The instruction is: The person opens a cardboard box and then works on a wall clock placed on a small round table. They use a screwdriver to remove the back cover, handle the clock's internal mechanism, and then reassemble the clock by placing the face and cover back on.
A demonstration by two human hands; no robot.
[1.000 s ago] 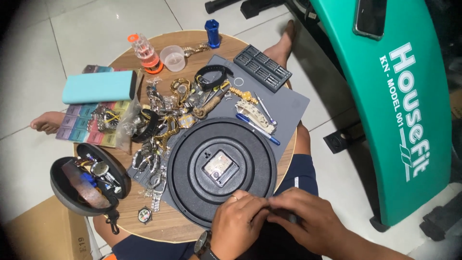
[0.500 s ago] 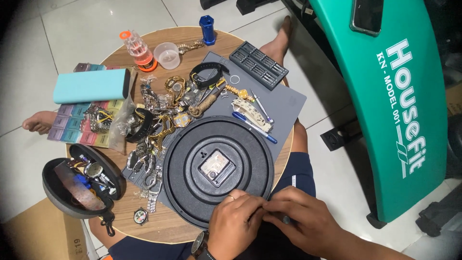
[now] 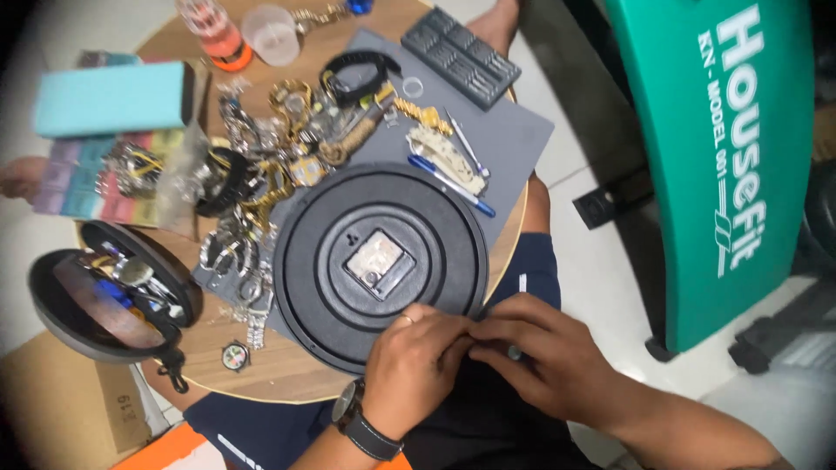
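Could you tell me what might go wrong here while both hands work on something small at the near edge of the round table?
1. The left hand and right hand pinch a small part over the lap, off the wooden table; if dropped, it may well be lost on the floor.
2. The black wall clock lies face down, overhanging the table edge beside the hands; a nudge might tip it.
3. The heap of watches crowds the clock, so pieces could be knocked off.

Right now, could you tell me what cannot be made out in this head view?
- What the left hand and right hand pinch between them: hidden by the fingers; a small grey tip shows.
- Round black clock: face-down, dial hidden.
- Orange-capped bottle: top cut off by the upper edge.
- Open round case: contents too small and blurred.
- Pile of watches: tangled, uncountable.
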